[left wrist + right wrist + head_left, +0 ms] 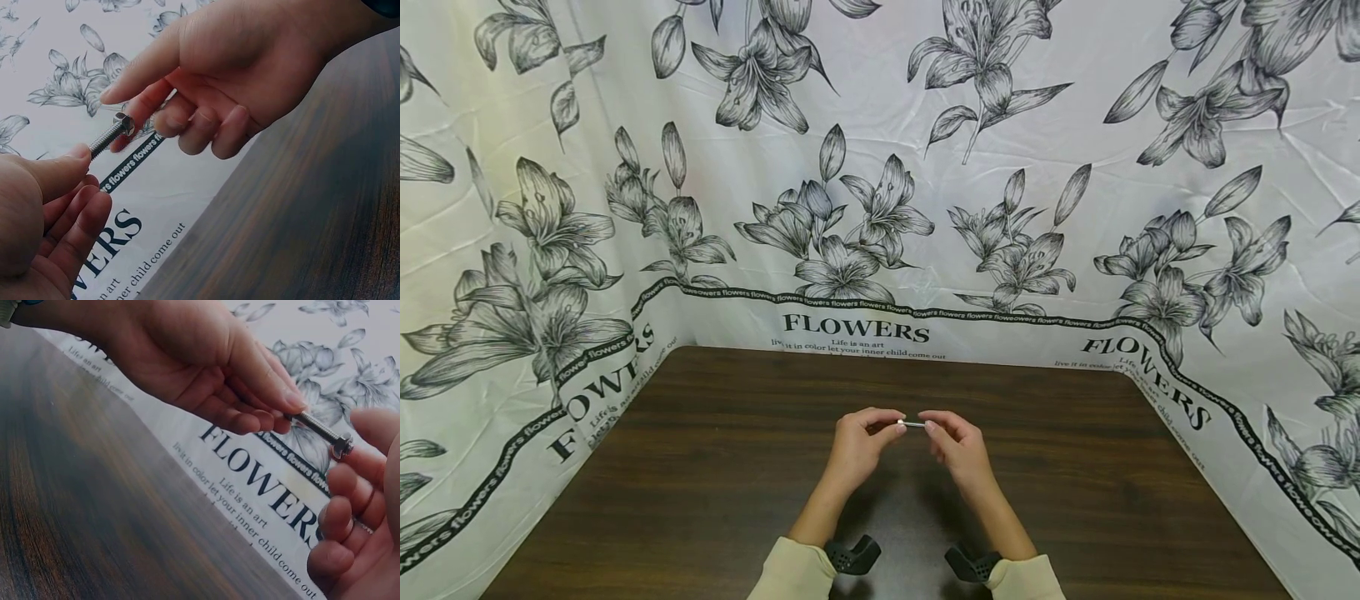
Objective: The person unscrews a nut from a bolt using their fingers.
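In the head view my left hand [859, 446] and right hand [961, 450] meet above the table, a metal bolt [913, 424] between them. The left hand [37, 212] pinches the threaded shank of the bolt [107, 140] between thumb and fingers. A hex-shaped nut [342, 447] sits at the bolt's far end, toward the right hand. Around that end, the right hand [362, 506] has its thumb apart from its index finger, the index finger right at the nut. Its other fingers are loosely bent. The bolt's other end is hidden in the left fingers.
A dark wood table [715, 467] lies under the hands. White cloth [880, 250] with printed black flowers and lettering stands around its back and sides. Black wrist devices [853, 556] sit at both cuffs.
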Available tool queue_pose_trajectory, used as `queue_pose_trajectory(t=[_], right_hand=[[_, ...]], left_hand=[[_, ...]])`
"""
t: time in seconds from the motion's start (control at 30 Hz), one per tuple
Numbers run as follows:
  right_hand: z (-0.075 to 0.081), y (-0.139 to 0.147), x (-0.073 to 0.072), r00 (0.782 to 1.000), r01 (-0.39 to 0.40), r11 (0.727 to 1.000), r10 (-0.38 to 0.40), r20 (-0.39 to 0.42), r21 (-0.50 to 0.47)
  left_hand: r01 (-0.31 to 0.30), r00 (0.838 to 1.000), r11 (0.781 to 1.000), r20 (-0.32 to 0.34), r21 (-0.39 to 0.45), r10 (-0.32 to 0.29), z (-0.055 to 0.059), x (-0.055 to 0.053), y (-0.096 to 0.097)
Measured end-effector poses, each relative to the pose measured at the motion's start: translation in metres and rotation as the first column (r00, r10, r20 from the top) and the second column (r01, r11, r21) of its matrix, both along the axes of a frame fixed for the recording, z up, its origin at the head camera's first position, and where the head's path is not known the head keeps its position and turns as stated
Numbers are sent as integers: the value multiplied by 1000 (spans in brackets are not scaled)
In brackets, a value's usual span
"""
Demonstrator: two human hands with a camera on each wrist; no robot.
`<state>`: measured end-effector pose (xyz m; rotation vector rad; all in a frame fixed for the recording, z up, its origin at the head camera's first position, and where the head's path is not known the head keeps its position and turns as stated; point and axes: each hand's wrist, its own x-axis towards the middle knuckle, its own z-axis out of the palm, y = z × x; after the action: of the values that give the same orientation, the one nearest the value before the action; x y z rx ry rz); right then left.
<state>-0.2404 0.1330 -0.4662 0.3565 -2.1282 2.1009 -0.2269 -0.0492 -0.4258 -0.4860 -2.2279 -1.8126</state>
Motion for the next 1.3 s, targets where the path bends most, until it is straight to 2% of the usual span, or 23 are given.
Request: queue_pose_trajectory(t=[0.1, 0.23, 0.33, 0.4, 0.6, 0.7, 0.8, 0.87, 0.93, 1.07, 1.3], right_hand=[[12, -3, 6, 998, 36, 999, -37, 55, 27], [24, -5, 13, 994, 55, 997, -60, 89, 58], [26, -5, 14, 993, 53, 997, -58, 105, 51], [26, -5, 14, 993, 46, 998, -50, 103, 39], [25, -4, 15, 995, 12, 1000, -10, 104, -17], [24, -3, 14, 995, 2, 999, 1, 101, -35], [14, -1, 8, 996, -2, 999, 7, 94, -50], [6, 0, 4, 996, -2, 998, 7, 86, -61], [-1, 2, 0, 997, -3, 998, 8, 72, -68], [-5, 2, -1, 1000, -7, 998, 8, 23, -68], [-5, 2, -1, 1000, -22, 996, 22, -6, -85]], left_hand=[[0, 1000, 1000, -2, 0, 0, -2, -2, 1], [5, 1000, 1000, 1, 10, -5, -20, -14, 2], [2, 1000, 1000, 13, 15, -3, -34, -23, 2], [0, 1000, 1000, 9, 13, -1, -36, -24, 1], [-5, 1000, 1000, 6, 1, 5, -33, -21, 0], [-8, 1000, 1000, 8, -4, 8, -24, -16, 1], [0, 1000, 1000, 2, -1, 0, -12, -8, 0], [5, 1000, 1000, 4, 1, -5, -8, -6, 0], [5, 1000, 1000, 16, 4, -5, -13, -9, 0], [-5, 999, 1000, 33, 10, 5, -29, -21, 0], [2, 1000, 1000, 6, 21, -2, -33, -22, -2]])
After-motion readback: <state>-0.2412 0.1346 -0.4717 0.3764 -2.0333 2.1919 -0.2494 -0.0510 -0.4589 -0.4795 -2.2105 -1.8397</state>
